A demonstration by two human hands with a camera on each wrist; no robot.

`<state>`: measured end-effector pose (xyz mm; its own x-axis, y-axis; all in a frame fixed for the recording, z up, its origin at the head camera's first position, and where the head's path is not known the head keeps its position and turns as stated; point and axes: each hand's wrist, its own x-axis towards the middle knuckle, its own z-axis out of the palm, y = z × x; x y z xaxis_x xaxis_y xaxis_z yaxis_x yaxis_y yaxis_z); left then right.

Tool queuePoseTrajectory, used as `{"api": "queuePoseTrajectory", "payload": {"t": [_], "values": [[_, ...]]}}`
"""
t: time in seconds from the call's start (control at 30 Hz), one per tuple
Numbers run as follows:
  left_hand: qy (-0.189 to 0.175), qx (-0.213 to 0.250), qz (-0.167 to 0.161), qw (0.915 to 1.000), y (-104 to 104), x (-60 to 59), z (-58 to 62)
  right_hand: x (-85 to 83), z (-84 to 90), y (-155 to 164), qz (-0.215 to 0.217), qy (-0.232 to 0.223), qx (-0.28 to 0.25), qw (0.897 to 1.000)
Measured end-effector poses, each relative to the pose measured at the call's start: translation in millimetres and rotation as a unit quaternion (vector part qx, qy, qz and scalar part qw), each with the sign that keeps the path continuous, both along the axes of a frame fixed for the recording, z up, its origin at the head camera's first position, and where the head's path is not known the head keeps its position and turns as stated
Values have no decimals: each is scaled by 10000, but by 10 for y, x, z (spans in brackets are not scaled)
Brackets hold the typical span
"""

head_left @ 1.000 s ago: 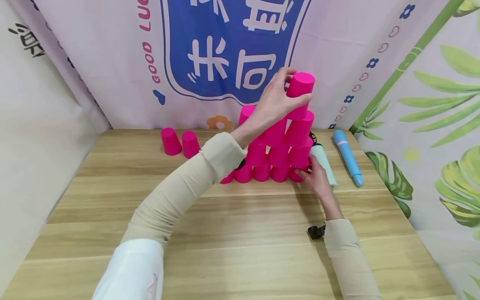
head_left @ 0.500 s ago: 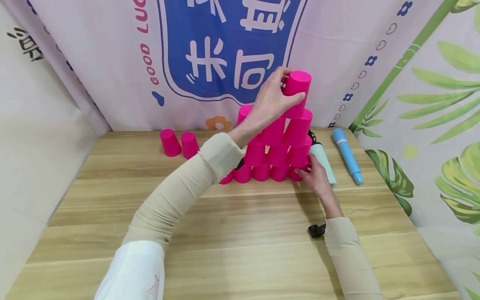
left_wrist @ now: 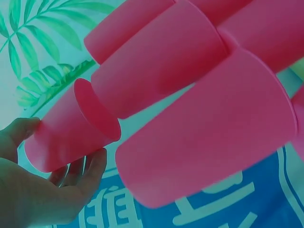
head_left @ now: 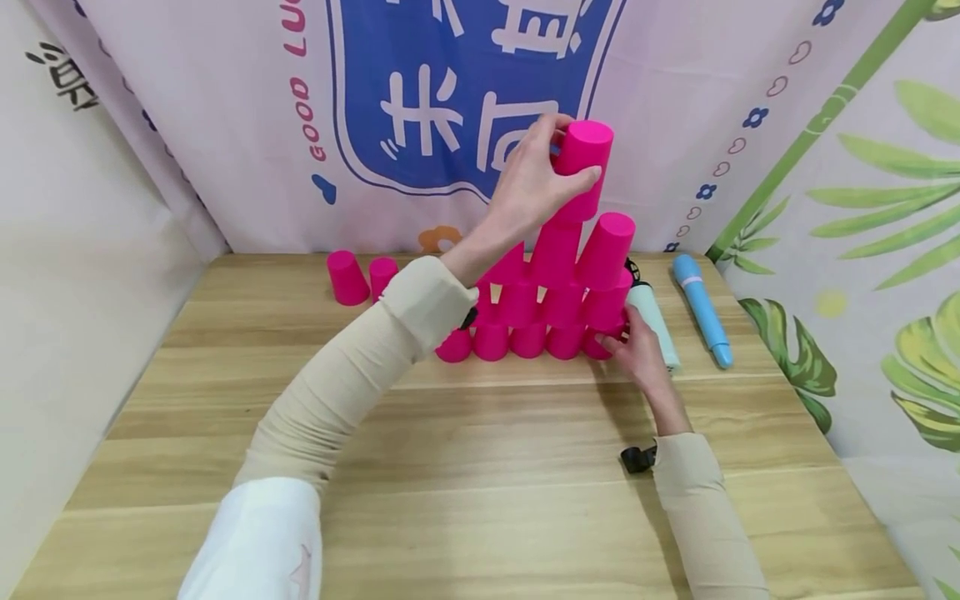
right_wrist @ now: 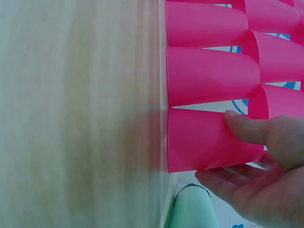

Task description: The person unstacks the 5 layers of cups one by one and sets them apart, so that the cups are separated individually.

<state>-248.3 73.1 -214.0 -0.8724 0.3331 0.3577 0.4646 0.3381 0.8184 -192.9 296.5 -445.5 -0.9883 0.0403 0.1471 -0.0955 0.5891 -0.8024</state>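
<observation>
**Top cup held over the pyramid's peak**

From my remote seat, the biggest thing in view was the wooden table (head_left: 480,500), backed by a printed cloth banner (head_left: 420,83). On it stood the pyramid of pink cups (head_left: 547,308), all mouth-down, widest at the bottom row and narrowing upward.

My left hand (head_left: 528,179) was raised at the top of the pyramid, thumb and fingers curled round the top cup (head_left: 577,167). That cup was upside down, its long axis near upright with a slight tilt, and it sat directly over the gap between the two cups of the tier below. I could not tell from the head view whether its rim touched them; the left wrist view showed it only just beside the next cup (left_wrist: 156,71).

My right hand (head_left: 637,354) was low, at the pyramid's right end, thumb and fingers lightly holding the end cup of the bottom row (right_wrist: 209,140). It was well below the top cup, so the left hand was far nearer to it.

Smaller things: a pale green tube (head_left: 652,321) just right of the pyramid, a blue tube (head_left: 701,308) beyond it, and two loose pink cups (head_left: 360,277) at the table's back left.
</observation>
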Motion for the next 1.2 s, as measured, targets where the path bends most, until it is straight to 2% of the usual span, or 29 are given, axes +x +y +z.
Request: {"api": "queuePoseTrajectory", "payload": {"t": [0.2, 0.33, 0.47, 0.57, 0.8, 1.2], "values": [[108, 83, 147, 9998, -153, -1, 41, -13, 2, -5, 26, -50, 34, 10000], [198, 332, 264, 9989, -260, -8, 42, -18, 8, -1, 4, -35, 68, 10000], [35, 528, 379, 9979, -352, -11, 34, -9, 15, 4, -13, -32, 111, 9999], [-48, 527, 512, 9973, -411, -18, 32, 0, 17, 6, -26, -90, 146, 9998], [269, 553, 648, 9960, -506, -39, 3, -1, 23, 9, -64, -144, 214, 9996], [228, 452, 900, 9947, -677, -89, -27, -12, 12, 11, -65, -51, 173, 9998]]}}
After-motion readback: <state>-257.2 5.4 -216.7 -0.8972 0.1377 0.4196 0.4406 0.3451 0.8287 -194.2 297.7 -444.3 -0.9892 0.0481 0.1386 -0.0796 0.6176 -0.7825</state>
